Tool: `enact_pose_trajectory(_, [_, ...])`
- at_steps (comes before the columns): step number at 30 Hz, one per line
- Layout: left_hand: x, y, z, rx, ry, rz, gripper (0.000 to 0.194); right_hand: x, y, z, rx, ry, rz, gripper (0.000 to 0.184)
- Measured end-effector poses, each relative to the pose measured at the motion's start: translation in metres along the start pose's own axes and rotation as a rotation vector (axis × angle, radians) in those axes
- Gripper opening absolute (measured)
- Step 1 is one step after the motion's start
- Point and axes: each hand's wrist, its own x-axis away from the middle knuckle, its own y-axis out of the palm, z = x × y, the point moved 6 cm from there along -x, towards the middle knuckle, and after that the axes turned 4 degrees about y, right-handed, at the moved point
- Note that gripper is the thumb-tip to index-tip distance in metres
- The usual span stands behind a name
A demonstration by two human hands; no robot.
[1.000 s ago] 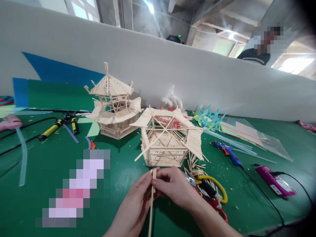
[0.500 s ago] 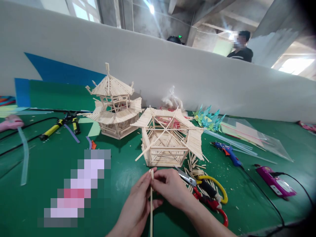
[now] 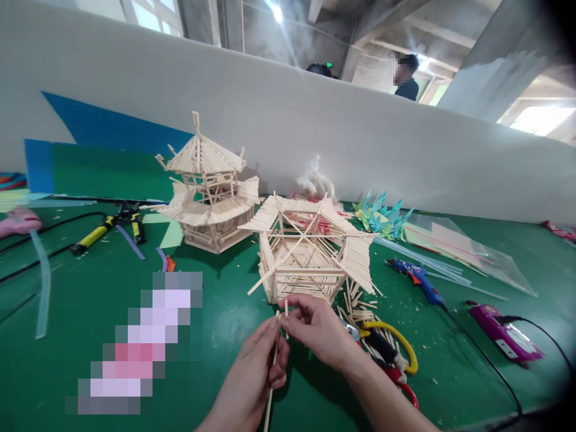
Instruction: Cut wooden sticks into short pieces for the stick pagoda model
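Note:
My left hand (image 3: pixel 256 372) is closed round a long thin wooden stick (image 3: pixel 271 384) that runs down towards the bottom edge. My right hand (image 3: pixel 317 330) pinches a short piece of stick (image 3: pixel 287 311) right beside the long stick's top end. Both hands hover over the green table (image 3: pixel 90 312), just in front of an unfinished hexagonal stick pavilion (image 3: pixel 308 252). A finished two-tier stick pagoda (image 3: pixel 207 186) stands behind it to the left.
Yellow-handled cutters (image 3: pixel 387 348) and loose stick pieces (image 3: pixel 360 306) lie right of my hands. Farther right are a blue glue gun (image 3: pixel 416 277) and a purple device (image 3: pixel 504 333) with cables. Yellow-black pliers (image 3: pixel 105 227) lie at left. A white partition (image 3: pixel 405 144) backs the table.
My right hand has come away from the long stick with a short piece pinched in it; earlier both hands gripped the stick's top together. The left hand has tilted the stick slightly.

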Motion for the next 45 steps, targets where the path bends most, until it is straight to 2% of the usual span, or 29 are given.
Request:
enact_pose_trajectory(10, [0.007,0.005,0.002,-0.099,-0.017,-0.042,0.026,-0.002,-0.006,-0.005,0.074,0.032,-0.022,0.002])
enact_pose_trajectory(16, [0.007,0.008,0.000,-0.128,-0.023,-0.076,0.029,-0.003,-0.007,-0.008,0.091,0.017,-0.027,0.012])
enact_pose_trajectory(20, [0.012,0.005,-0.006,-0.152,-0.118,-0.114,0.027,-0.004,-0.019,-0.013,0.031,-0.002,0.002,0.018])
enact_pose_trajectory(23, [0.013,-0.001,-0.006,-0.123,-0.122,-0.112,0.027,-0.002,-0.025,-0.015,-0.004,0.014,-0.044,0.016])
enact_pose_trajectory(27, [0.012,-0.002,-0.002,-0.091,-0.074,-0.131,0.026,0.003,-0.019,-0.013,0.017,0.034,-0.139,0.015])
enact_pose_trajectory(30, [0.013,0.002,0.000,-0.130,-0.062,-0.135,0.025,0.005,-0.012,-0.011,0.031,0.017,-0.145,0.016])
enact_pose_trajectory(33, [0.014,0.000,0.003,-0.123,-0.031,-0.086,0.025,0.008,-0.008,-0.009,0.007,0.007,-0.132,0.013])
enact_pose_trajectory(36, [0.013,-0.006,0.005,-0.095,-0.027,-0.048,0.028,0.014,-0.005,-0.008,-0.054,0.020,-0.152,0.025])
enact_pose_trajectory(38, [0.013,-0.009,0.006,-0.081,-0.026,-0.048,0.030,0.018,-0.003,-0.008,-0.072,0.013,-0.173,0.026])
enact_pose_trajectory(41, [0.012,-0.011,0.007,-0.067,-0.006,-0.043,0.032,0.023,0.001,-0.009,-0.007,-0.015,-0.161,0.020])
enact_pose_trajectory(45, [0.011,-0.009,0.008,-0.069,0.006,-0.023,0.032,0.024,0.004,-0.007,0.073,0.003,-0.099,0.030])
